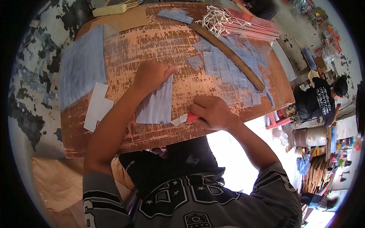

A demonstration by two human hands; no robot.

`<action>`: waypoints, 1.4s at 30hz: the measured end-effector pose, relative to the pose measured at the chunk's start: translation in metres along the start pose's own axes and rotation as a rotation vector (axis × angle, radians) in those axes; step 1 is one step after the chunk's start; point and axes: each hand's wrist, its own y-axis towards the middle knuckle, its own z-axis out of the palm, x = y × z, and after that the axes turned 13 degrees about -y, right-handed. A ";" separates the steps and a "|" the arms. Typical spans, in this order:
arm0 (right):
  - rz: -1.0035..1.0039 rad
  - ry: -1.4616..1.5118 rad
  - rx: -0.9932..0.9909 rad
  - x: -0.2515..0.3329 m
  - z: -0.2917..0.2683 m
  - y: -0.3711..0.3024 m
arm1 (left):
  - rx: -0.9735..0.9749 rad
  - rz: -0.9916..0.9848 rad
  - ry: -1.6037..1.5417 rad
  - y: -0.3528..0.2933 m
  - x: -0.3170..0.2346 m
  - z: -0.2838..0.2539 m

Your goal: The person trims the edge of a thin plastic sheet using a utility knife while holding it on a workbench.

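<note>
A striped blue-grey sheet piece (155, 105) lies flat on the worn brown table (125, 140) in front of me. My left hand (153, 77) rests on its upper end with the fingers curled and the thumb pointing right. What lies beneath those fingers is hidden. My right hand (214, 113) is closed around a red-handled cutter knife (192, 117). Its pale blade points left, close to the piece's lower right corner. Left of my forearm lie white paper pieces (98, 102), next to a large blue-grey sheet (83, 66).
Many small blue-grey cut pieces (224, 62) lie at the right, crossed by a long brown wooden strip (232, 57). Behind them sits a bundle of white cords (216, 19) on pink-red material. Brown cardboard (121, 22) covers the far left. Another person (321, 100) is at the far right.
</note>
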 end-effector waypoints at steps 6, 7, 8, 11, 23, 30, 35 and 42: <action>0.027 -0.012 0.009 0.002 -0.002 -0.001 | -0.017 0.006 -0.016 0.001 -0.001 0.001; 0.023 -0.011 -0.002 0.001 -0.002 -0.002 | -0.016 0.004 -0.017 0.001 -0.001 0.002; 0.019 -0.011 -0.013 0.001 -0.002 -0.002 | -0.015 0.010 -0.011 0.001 0.000 0.002; 0.042 -0.017 0.026 0.001 -0.001 -0.001 | -0.023 0.026 -0.005 0.001 0.003 0.003; 0.049 0.004 0.054 0.001 -0.003 0.000 | -0.013 0.010 -0.028 0.000 0.004 0.004; 0.058 -0.005 0.181 0.004 -0.011 0.009 | 0.031 -0.018 -0.013 -0.002 0.007 0.002; 0.202 0.092 0.257 0.010 -0.021 0.025 | 0.057 -0.048 -0.017 -0.004 0.006 0.004; 0.200 0.105 0.452 0.011 -0.017 0.049 | 0.023 -0.044 -0.009 -0.006 0.004 0.003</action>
